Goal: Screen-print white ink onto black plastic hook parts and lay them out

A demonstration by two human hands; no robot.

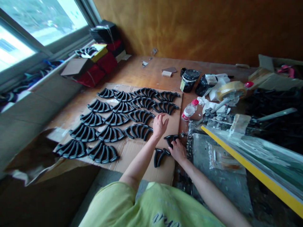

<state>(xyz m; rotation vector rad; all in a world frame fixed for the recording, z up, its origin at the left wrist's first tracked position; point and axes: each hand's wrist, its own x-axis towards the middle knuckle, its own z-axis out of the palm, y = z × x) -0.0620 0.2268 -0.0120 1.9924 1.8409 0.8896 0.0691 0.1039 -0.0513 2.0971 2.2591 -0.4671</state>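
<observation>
Several fans of curved black pieces (103, 152) lie in rows on a cardboard sheet (132, 151). My left hand (160, 125) hovers at the right end of the rows, its fingers apart and nothing between them. My right hand (178, 149) has its fingers closed on a black curved piece (170, 138) at the right edge of the cardboard. Just below and left of it lie a few more black curved pieces (159, 156), close together. The fingertips of my right hand are partly hidden by the hand itself.
A bottle with a red cap (189, 110) and black jars (189, 80) stand right of the cardboard. A screen frame with a yellow edge (248, 167) slants across the right. Red boxes (94, 71) sit by the window; a tape roll (230, 90) is at the back right.
</observation>
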